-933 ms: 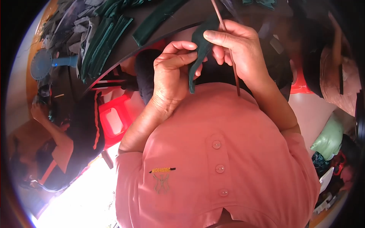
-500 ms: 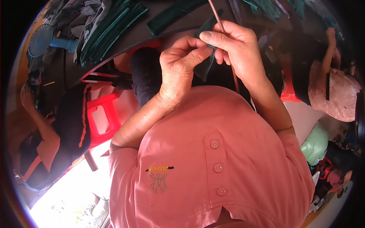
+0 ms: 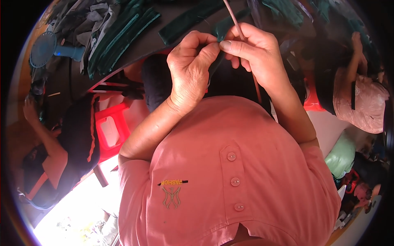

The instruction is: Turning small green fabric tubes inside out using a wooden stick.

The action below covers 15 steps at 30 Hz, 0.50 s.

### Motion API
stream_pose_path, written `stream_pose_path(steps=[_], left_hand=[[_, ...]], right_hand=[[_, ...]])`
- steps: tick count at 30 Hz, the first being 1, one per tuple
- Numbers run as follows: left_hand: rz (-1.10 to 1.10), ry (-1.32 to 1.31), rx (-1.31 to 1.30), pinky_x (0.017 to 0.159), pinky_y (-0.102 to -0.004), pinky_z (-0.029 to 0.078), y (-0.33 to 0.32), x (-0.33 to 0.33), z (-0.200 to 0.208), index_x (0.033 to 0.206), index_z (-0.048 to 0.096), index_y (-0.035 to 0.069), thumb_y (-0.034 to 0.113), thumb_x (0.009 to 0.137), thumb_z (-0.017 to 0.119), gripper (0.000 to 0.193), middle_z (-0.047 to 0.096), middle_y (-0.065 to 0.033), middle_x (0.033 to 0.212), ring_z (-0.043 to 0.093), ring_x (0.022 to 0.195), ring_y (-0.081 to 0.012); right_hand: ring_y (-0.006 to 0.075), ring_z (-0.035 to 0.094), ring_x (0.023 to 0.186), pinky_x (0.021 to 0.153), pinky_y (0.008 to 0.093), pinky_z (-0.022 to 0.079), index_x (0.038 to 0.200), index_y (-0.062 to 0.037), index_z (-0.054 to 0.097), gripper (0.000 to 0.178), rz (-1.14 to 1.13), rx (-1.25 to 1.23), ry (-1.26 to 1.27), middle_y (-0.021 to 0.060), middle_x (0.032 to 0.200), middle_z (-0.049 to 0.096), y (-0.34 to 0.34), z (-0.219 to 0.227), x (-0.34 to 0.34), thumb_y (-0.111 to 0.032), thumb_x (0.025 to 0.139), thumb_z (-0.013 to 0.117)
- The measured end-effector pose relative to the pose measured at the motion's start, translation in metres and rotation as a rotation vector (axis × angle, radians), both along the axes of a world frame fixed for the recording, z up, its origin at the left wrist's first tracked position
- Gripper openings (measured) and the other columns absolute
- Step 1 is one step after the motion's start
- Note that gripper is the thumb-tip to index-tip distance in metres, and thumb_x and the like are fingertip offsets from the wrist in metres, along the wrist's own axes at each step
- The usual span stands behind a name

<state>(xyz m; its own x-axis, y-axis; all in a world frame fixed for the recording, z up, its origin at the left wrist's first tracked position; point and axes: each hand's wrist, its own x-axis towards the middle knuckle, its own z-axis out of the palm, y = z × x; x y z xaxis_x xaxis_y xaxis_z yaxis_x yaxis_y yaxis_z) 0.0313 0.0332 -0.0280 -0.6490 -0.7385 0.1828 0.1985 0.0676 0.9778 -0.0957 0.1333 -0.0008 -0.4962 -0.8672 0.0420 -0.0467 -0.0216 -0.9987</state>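
Observation:
My left hand point(image 3: 189, 67) pinches the edge of a dark green velvet piece point(image 3: 230, 23) between thumb and fingertips. Close beside it, my right hand point(image 3: 259, 51) grips the same velvet under its thumb. A thin brownish stick point(image 3: 232, 13) also passes through my right hand, slanting from above it down toward my lap. The fingertips of both hands almost meet, and they hide the pinched part of the cloth. Part of the velvet spreads beyond my fingers over the dark table edge.
Green velvet strips point(image 3: 123, 39) lie on the dark table point(image 3: 143, 39), with another strip point(image 3: 186, 22) nearer the middle. A blue fan point(image 3: 43, 49) stands at left. Red stools point(image 3: 113, 131) are below. Co-workers sit on both sides, a forearm point(image 3: 45, 135) showing at left. A green bag point(image 3: 340, 153) lies right.
My left hand has shifted slightly left and up, its fingertips now nearer the right thumb. The velvet corner that hung below my fingers is mostly hidden now, and more cloth shows above.

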Motion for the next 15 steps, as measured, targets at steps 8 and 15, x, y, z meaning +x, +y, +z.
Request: stream_pose_path(steps=[8,15], left_hand=[[-0.028,-0.057,0.012,0.034,-0.0227,0.033,-0.001,-0.008,0.008,0.087,0.06,-0.003,0.002,0.089,0.057,0.006,0.056,-0.0006,0.064,0.045,0.039,-0.0066],[0.012,-0.123,-0.02,0.062,-0.0178,0.038,0.005,-0.015,0.005,0.089,0.066,-0.003,0.005,0.087,0.063,0.008,0.059,0.0031,0.074,0.048,0.069,-0.0028]], right_hand=[[0.0066,0.046,0.055,0.05,0.0246,0.036,0.082,-0.0027,0.058,0.023,-0.121,0.1,0.091,0.0001,0.061,0.051,0.025,-0.014,-0.009,-0.022,0.094,0.059],[0.0063,0.038,0.049,0.048,0.0259,0.031,0.079,-0.0015,0.053,0.036,0.122,0.259,0.202,-0.0009,0.053,0.041,0.066,-0.032,-0.007,-0.03,0.101,0.05]])
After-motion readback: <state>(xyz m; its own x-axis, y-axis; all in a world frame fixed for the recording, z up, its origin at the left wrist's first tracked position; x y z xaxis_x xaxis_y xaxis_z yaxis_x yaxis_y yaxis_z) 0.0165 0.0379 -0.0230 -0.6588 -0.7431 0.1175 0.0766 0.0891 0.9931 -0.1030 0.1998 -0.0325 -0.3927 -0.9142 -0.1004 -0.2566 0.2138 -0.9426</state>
